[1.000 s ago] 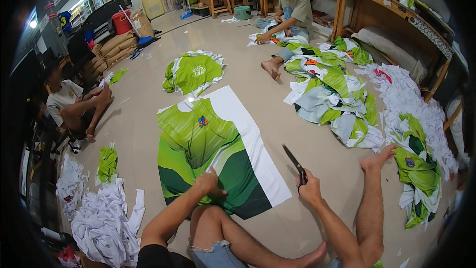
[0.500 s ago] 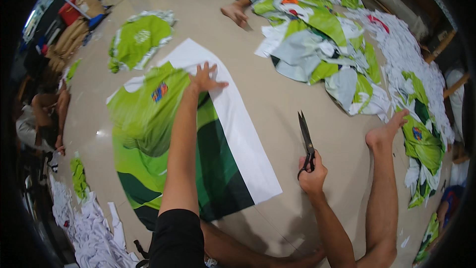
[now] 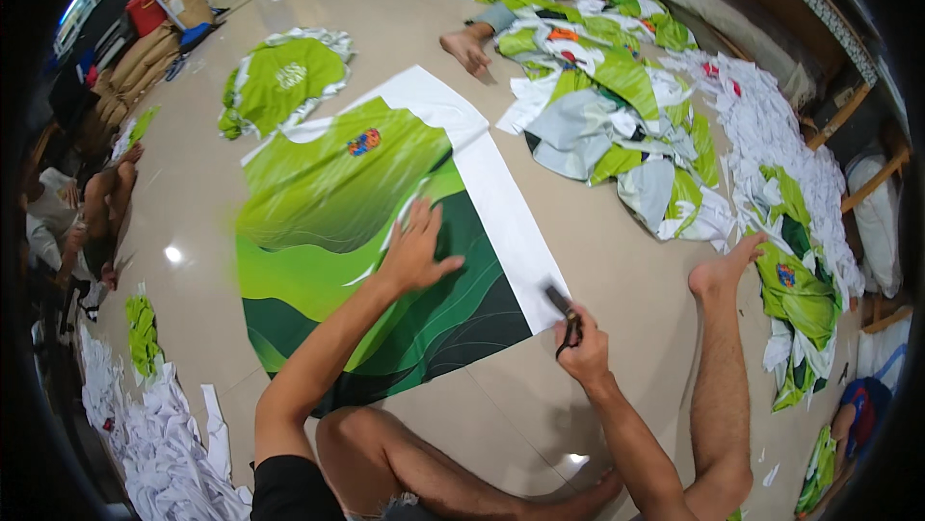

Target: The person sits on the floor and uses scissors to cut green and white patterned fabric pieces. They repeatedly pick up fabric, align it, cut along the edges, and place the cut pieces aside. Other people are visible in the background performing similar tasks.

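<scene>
A printed fabric panel [image 3: 328,184] in light and dark green, with a small colourful crest, lies spread on the floor in front of me. A plain white margin [image 3: 506,222] runs along its top and right side. My left hand [image 3: 416,249] rests flat on the panel's middle, fingers stretched out and holding nothing. In my right hand [image 3: 584,348] is a pair of black scissors [image 3: 570,328], fingers wrapped round the handles. The blades, blurred and foreshortened, are beside the white margin's lower right corner; whether they touch it I cannot tell.
Another green piece [image 3: 289,78] lies far left. Heaped green and white pieces [image 3: 626,136] and white scraps [image 3: 761,126] fill the right; more scraps [image 3: 164,434] lie near left. A person's foot [image 3: 469,49] is beside the far heap; another person [image 3: 106,203] sits left.
My left hand has come from the panel's upper right edge down to its middle. The panel's upper part lies further right. The scissors have tipped from upright towards the margin's lower right corner.
</scene>
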The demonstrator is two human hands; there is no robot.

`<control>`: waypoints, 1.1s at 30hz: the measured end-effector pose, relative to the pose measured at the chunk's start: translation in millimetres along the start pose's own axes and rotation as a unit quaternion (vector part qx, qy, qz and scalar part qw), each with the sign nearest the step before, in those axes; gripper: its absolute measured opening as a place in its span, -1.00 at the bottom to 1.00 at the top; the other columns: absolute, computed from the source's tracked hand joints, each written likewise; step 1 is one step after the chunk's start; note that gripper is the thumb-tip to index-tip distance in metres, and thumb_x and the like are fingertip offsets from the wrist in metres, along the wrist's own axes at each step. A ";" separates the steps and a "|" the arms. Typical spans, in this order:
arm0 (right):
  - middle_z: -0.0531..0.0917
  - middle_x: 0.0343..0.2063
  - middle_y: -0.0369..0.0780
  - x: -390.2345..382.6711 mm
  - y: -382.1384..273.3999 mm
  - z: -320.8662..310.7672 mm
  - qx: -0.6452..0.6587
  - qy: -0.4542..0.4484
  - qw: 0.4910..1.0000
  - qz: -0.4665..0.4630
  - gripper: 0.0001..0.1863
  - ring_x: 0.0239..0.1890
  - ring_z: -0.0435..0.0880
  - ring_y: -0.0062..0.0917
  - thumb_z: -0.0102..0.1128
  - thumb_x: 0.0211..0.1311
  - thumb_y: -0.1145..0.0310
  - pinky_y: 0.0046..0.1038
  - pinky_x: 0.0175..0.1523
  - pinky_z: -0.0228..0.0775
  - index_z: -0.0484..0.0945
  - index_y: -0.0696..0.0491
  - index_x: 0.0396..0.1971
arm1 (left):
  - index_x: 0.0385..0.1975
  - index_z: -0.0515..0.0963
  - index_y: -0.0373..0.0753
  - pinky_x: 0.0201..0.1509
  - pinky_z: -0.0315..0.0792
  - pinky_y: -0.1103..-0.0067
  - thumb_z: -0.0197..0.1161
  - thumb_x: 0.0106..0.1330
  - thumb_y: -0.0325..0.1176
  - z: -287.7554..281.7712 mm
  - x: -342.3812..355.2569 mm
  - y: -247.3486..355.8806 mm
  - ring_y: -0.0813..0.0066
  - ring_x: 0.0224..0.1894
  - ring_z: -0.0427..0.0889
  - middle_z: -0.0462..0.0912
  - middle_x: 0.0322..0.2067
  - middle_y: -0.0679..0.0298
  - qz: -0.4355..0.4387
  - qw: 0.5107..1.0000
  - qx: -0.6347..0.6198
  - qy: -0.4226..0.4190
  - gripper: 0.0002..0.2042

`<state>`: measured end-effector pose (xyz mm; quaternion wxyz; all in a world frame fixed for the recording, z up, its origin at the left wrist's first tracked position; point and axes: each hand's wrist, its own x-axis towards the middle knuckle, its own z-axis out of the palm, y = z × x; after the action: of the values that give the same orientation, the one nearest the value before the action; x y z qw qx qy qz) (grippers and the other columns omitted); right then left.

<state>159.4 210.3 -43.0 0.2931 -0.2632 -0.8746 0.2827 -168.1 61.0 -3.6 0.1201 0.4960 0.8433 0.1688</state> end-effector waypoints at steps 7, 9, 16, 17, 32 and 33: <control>0.71 -0.39 0.00 4.2 -26.4 -7.7 -0.073 -0.083 0.993 -0.046 -0.46 -0.37 0.70 -0.06 0.38 0.12 0.23 -0.18 -0.25 0.53 0.50 0.16 0.07 | 0.45 -0.24 -0.48 0.38 -0.20 -0.31 0.47 -0.18 0.38 -23.6 -207.0 -80.8 -0.16 0.54 -0.33 -0.35 0.49 -0.21 -0.313 0.949 -0.031 -0.029 0.40; 0.71 -0.31 0.06 -7.2 -33.9 -16.8 -0.071 -0.107 0.992 -0.003 -0.46 -0.26 0.70 0.00 0.35 0.15 0.21 -0.12 -0.16 0.53 0.48 0.16 0.08 | 0.45 -0.28 -0.48 0.37 -0.23 -0.32 0.48 -0.29 0.43 -24.3 -247.2 -90.4 -0.14 0.54 -0.38 -0.39 0.49 -0.21 -0.357 0.933 -0.029 -0.037 0.49; 0.71 -0.33 0.02 -43.9 -59.4 -73.1 -0.107 -0.201 0.973 0.049 -0.46 -0.27 0.70 -0.02 0.38 0.14 0.17 -0.20 -0.15 0.52 0.51 0.18 0.03 | 0.46 -0.33 -0.45 0.33 -0.25 -0.39 0.51 -0.51 0.50 -27.5 -297.3 -78.2 -0.12 0.54 -0.47 -0.46 0.49 -0.17 -0.380 0.916 -0.008 -0.126 0.63; 0.71 -0.35 0.00 -48.6 -56.4 -76.6 -0.087 -0.190 0.977 0.049 -0.45 -0.29 0.71 -0.07 0.40 0.13 0.16 -0.22 -0.17 0.53 0.51 0.20 0.01 | 0.46 -0.27 -0.44 0.31 -0.23 -0.41 0.52 -0.47 0.48 -34.0 -295.1 -74.4 -0.14 0.54 -0.44 -0.41 0.50 -0.18 -0.382 0.914 0.003 -0.136 0.59; 0.52 -0.68 -0.24 -140.6 -86.0 -159.4 0.221 -0.420 0.752 0.457 -0.43 -0.77 0.49 -0.55 0.36 0.22 -0.09 -0.49 -0.67 0.35 0.44 0.20 -0.35 | -0.32 0.65 -0.34 -0.14 0.56 0.32 0.43 0.07 -0.36 96.3 -162.3 151.3 0.09 -0.23 0.68 0.67 -0.29 0.01 0.016 0.964 -0.262 -0.032 -0.77; 0.52 -0.68 -0.24 -142.2 -82.2 -154.8 0.227 -0.414 0.751 0.462 -0.43 -0.77 0.49 -0.55 0.35 0.23 -0.08 -0.49 -0.68 0.34 0.44 0.20 -0.35 | -0.37 0.65 -0.35 -0.15 0.55 0.30 0.41 0.07 -0.38 102.8 -164.1 154.9 0.05 -0.25 0.67 0.66 -0.33 0.00 0.025 0.970 -0.243 -0.022 -0.81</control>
<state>335.6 116.2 62.0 -0.2123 -0.4183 -0.5926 0.6548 71.8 4.0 -29.2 0.2513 0.4762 0.7617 0.3605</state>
